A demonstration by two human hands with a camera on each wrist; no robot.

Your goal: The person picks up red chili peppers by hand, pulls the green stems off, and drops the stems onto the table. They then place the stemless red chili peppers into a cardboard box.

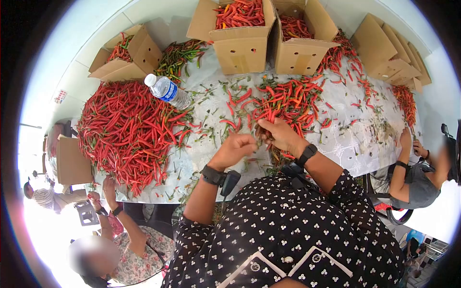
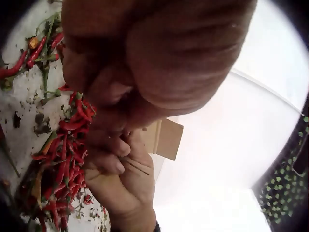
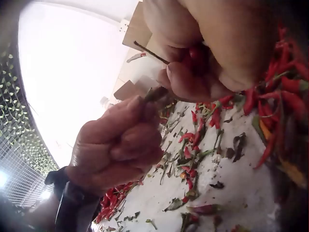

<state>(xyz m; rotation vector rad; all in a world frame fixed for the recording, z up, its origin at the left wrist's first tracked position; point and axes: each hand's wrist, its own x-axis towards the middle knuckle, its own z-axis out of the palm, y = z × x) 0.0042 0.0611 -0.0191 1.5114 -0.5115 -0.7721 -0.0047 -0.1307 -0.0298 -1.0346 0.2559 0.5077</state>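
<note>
My right hand (image 1: 283, 137) curls round a red chili (image 3: 197, 58), whose thin dark stem pokes out past the fingers; the stem also shows in the left wrist view. Close beside it, at chest height in front of the body, my left hand (image 1: 237, 149) has its fingers curled and pinches a small green and dark bit (image 3: 155, 94) between thumb and forefinger. The two hands stand a little apart. Just beyond them lies a small heap of red chilies (image 1: 293, 103). In the left wrist view my left hand (image 2: 159, 53) covers its own fingertips.
A big chili pile (image 1: 127, 129) lies left, with a water bottle (image 1: 168, 91) at its upper edge. Cardboard boxes (image 1: 240, 53) of chilies line the back. Stems and loose chilies litter the white tablecloth (image 1: 343, 139). Other people sit at the left and right.
</note>
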